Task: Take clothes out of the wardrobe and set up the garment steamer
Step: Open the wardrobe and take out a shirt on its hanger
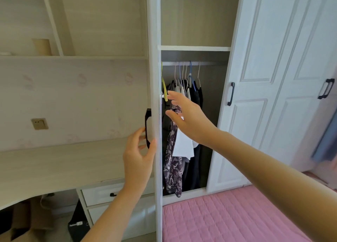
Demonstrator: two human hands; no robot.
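Observation:
The wardrobe stands open, its white door [155, 41] edge-on in the middle of the view. My left hand [138, 158] holds the door's edge just below its black handle [147, 127]. Inside, several clothes hang on hangers from a rail [206, 63]: a dark patterned garment [173, 172], a white one [182, 147] and black ones [197, 96]. My right hand [187, 117] reaches into the opening with fingers spread, in front of the hanging clothes, holding nothing. A yellow hanger [164, 88] hangs by the door edge. No garment steamer is in view.
A pink quilted bed [228, 216] lies right below the wardrobe opening. Closed white doors [273, 77] with black handles stand to the right. On the left are a desk top [54, 168], drawers [102, 194], shelves and cardboard boxes [20, 223] underneath.

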